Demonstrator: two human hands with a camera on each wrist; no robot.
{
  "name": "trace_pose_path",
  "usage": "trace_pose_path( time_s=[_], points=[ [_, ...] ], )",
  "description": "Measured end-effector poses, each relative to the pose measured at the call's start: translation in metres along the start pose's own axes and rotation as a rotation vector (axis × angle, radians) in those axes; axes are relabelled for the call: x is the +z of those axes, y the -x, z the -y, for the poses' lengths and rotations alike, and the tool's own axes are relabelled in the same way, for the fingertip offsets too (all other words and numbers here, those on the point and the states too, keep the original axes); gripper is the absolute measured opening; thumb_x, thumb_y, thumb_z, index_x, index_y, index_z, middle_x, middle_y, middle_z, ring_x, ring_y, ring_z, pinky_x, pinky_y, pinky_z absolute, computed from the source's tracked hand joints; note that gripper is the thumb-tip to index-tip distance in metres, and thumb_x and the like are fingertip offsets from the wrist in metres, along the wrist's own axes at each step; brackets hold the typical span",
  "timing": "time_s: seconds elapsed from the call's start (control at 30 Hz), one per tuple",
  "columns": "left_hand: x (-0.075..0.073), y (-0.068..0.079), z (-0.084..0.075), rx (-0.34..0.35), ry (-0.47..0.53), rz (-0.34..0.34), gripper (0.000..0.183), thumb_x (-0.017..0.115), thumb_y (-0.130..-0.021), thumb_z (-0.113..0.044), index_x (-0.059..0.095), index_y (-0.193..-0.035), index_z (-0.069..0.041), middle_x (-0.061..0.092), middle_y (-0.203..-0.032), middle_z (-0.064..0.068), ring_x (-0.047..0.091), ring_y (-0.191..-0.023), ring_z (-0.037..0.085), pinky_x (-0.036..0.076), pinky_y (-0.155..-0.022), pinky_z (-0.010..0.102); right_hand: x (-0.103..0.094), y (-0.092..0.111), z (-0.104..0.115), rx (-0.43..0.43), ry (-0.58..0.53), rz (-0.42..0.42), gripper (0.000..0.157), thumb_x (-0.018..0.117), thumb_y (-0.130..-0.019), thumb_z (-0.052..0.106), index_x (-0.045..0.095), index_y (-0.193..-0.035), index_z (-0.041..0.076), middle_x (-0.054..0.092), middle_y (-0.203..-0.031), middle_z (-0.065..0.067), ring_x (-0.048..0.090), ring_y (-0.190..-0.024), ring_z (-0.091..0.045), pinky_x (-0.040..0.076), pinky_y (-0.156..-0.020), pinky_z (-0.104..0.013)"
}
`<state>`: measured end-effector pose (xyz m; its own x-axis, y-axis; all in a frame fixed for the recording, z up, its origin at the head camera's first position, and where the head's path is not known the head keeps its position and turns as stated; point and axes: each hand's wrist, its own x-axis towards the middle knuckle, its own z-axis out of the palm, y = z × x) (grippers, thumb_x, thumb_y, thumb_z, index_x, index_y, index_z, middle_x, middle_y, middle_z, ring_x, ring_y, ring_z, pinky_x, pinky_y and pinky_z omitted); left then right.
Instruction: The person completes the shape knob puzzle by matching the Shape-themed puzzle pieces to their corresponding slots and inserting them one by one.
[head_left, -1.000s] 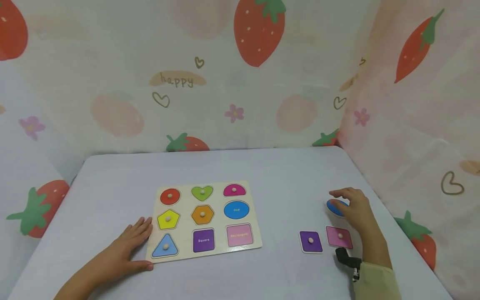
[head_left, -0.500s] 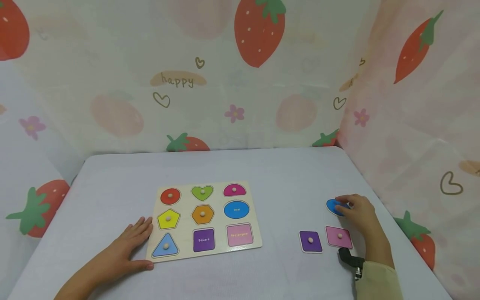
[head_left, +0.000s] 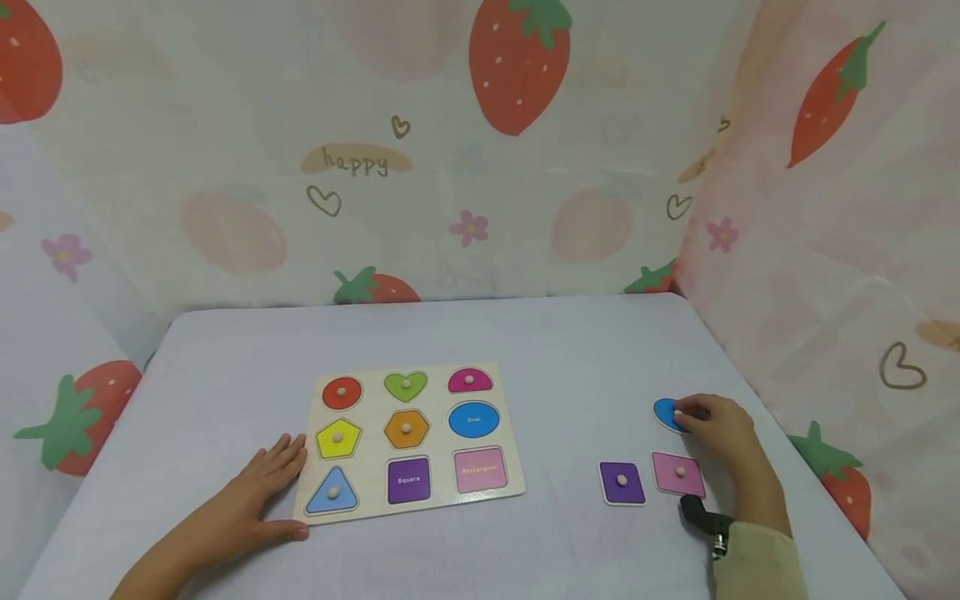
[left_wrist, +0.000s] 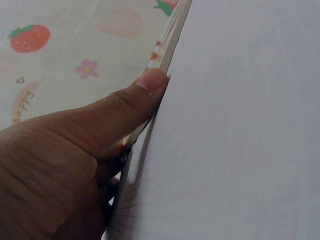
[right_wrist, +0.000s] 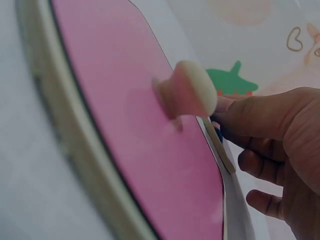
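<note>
At the right of the table, my right hand (head_left: 722, 429) pinches the knob of a blue oval puzzle piece (head_left: 663, 412), which lies flat on the cloth. Nearer to me are a pink rectangle piece (head_left: 667, 477) and a purple square piece (head_left: 632, 492), each with a knob. The pink piece (right_wrist: 125, 110) looms large in the right wrist view, its knob partly in front of my fingers. My left hand (head_left: 247, 508) rests on the table with fingers spread, thumb and fingertips touching the left edge of the wooden shape puzzle board (head_left: 375, 408).
Knobbed shapes fill several of the board's slots; the slots printed Oval (head_left: 473, 419), Square (head_left: 408, 492) and Rectangular (head_left: 480, 479) show only printed colour. White cloth covers the table (head_left: 570, 350). Strawberry-print curtains (head_left: 465, 150) stand behind it and on both sides.
My right hand has come down and slightly right over the blue oval piece, and its thumb and fingers have closed on the knob. My left hand and the board have hardly moved.
</note>
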<state>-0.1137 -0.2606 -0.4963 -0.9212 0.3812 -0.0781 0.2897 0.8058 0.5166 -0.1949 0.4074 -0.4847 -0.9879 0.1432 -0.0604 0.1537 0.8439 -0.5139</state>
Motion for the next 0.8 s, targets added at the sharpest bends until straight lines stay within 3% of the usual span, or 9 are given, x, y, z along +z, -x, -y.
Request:
trace_pose_path(
  time_s=[0.5, 0.63, 0.8],
  points=[
    [0.0, 0.0, -0.002, -0.032, 0.016, 0.011, 0.119, 0.08, -0.068, -0.07, 0.037, -0.158, -0.005, 0.026, -0.169, 0.011, 0.014, -0.157, 0.039, -0.012, -0.122, 0.019, -0.001, 0.002, 0.007, -0.008, -0.059, -0.028, 0.033, 0.066, -0.102, 0.023, 0.068, -0.125, 0.0, 0.064, -0.13, -0.029, 0.055, -0.125, -0.047, 0.045, -0.108, -0.063],
    [-0.001, 0.0, -0.001, -0.023, 0.01, 0.005, 0.118, 0.08, -0.069, -0.07, 0.037, -0.158, -0.005, 0.026, -0.169, 0.011, 0.014, -0.157, 0.039, -0.015, -0.116, 0.009, 0.0, 0.002, 0.01, -0.007, -0.078, -0.056, 0.034, 0.066, -0.102, 0.025, 0.069, -0.126, 0.002, 0.065, -0.128, -0.027, 0.057, -0.12, -0.044, 0.05, -0.102, -0.06],
    [0.0, 0.0, 0.0, -0.014, 0.017, 0.005, 0.118, 0.079, -0.069, -0.071, 0.037, -0.158, -0.004, 0.026, -0.169, 0.011, 0.014, -0.157, 0.039, -0.016, -0.112, 0.004, 0.0, 0.002, 0.016, 0.018, -0.11, -0.09, 0.034, 0.066, -0.102, 0.029, 0.07, -0.126, 0.005, 0.067, -0.12, -0.021, 0.058, -0.108, -0.034, 0.055, -0.086, -0.041]
  ],
)
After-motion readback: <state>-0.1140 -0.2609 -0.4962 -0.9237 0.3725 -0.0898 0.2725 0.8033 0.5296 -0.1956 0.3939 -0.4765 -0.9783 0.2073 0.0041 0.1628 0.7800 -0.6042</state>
